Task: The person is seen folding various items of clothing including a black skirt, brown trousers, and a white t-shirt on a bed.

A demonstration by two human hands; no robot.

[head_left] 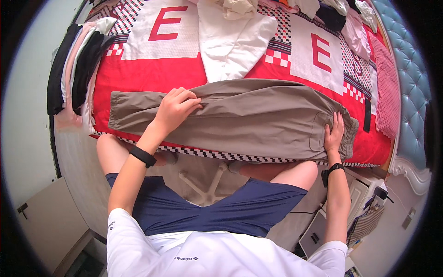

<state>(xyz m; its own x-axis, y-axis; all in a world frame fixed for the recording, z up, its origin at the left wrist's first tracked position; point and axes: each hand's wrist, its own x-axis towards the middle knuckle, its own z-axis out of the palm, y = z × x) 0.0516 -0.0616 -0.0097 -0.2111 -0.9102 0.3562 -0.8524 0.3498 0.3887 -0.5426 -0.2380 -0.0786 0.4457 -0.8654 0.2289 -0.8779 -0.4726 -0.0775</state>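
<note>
A pair of grey-brown trousers [249, 124] lies lengthwise along the near edge of the bed, one leg over the other. Its gathered elastic waistband is at the right, and the elastic cuffs are at the left. My left hand [176, 110] is over the lower legs, with thumb and fingers pinched together on the cloth. Beside the pocket near the waistband, my right hand [334, 135] rests flat on the fabric, fingers stretched out. Both wrists wear black bands.
A red patterned bedspread [152, 71] lies under the trousers. White clothing [230, 41] and a heap of garments [330, 16] are farther back. Folded clothes [76, 69] hang at the left edge. A blue tufted headboard [404, 83] and pale cabinet [357, 196] stand at the right.
</note>
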